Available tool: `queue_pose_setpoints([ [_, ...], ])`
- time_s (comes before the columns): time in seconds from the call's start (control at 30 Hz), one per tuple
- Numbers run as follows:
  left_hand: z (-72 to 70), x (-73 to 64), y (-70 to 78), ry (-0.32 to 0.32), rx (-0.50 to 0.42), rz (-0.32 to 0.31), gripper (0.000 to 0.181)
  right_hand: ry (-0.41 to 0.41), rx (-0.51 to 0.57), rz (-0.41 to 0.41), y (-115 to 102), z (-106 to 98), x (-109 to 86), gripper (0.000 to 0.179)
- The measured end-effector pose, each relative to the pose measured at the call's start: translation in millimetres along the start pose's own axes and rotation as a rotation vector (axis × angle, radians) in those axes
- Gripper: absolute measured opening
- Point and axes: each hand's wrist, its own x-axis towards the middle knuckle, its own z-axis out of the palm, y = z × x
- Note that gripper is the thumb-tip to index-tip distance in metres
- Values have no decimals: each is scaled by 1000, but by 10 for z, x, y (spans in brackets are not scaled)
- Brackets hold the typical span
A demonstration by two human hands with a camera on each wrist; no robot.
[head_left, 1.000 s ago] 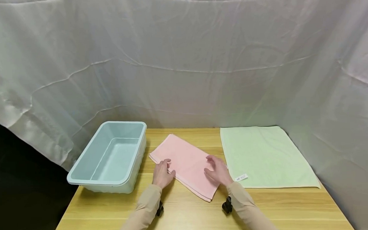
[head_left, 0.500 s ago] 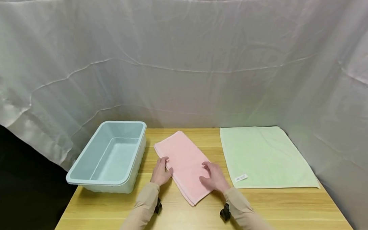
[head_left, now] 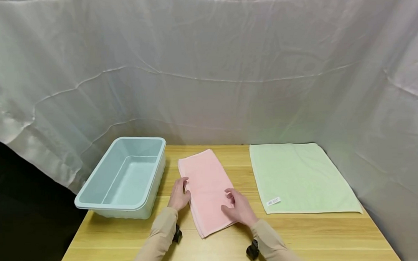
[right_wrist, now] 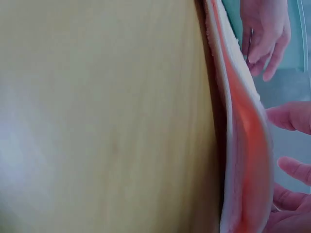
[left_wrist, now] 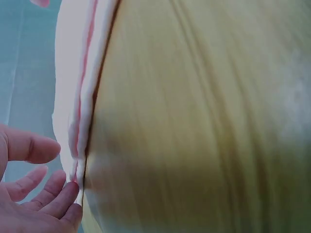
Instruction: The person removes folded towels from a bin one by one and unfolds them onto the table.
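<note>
A folded pink towel lies on the wooden table, its long sides running away from me and slightly tilted to the left. At its left edge is my left hand, fingers loosely bent; the left wrist view shows the fingertips right against the layered edge. My right hand is at the right edge near the front corner, thumb and fingers apart over the cloth. In the right wrist view the layers of the towel gape a little beside the thumb.
A light blue plastic tub stands at the left. To the right, a green towel is spread flat with a white label at its near left corner. Grey curtain closes off the back and right side of the table.
The pink towel has turned clockwise, its near end swinging left and its far end right. Both hands have shifted slightly left and toward me along with it.
</note>
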Motion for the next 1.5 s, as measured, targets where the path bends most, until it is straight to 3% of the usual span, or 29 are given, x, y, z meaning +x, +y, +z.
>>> queue_pose_setpoints([
  [0.2, -25, 13, -20, 33, -49, -65, 47, -18, 0, -58, -59, 67, -76, 50],
  [0.43, -98, 44, -54, 70, -195, -106, 46, -2, -18, -63, -126, 98, -79, 49],
  [0.6, -169, 24, -76, 55, -246, -139, 41, 7, 4, -107, -206, 169, -83, 43],
  [0.87, -184, -6, -85, 7, -203, -145, 38, -36, 44, -199, -367, 371, -73, 36],
  [1.13, -183, 57, -94, -58, -240, -141, 38, -89, 28, -238, -495, 619, -40, 35],
  [1.27, -175, 79, -114, -35, -346, -187, 40, -91, 18, -216, -524, 717, -12, 34],
  [1.37, -189, 72, -125, -14, -456, -263, 43, -86, 18, -185, -530, 772, 10, 34],
  [1.5, -232, 50, -125, -7, -503, -322, 46, -81, 18, -150, -535, 813, 31, 37],
])
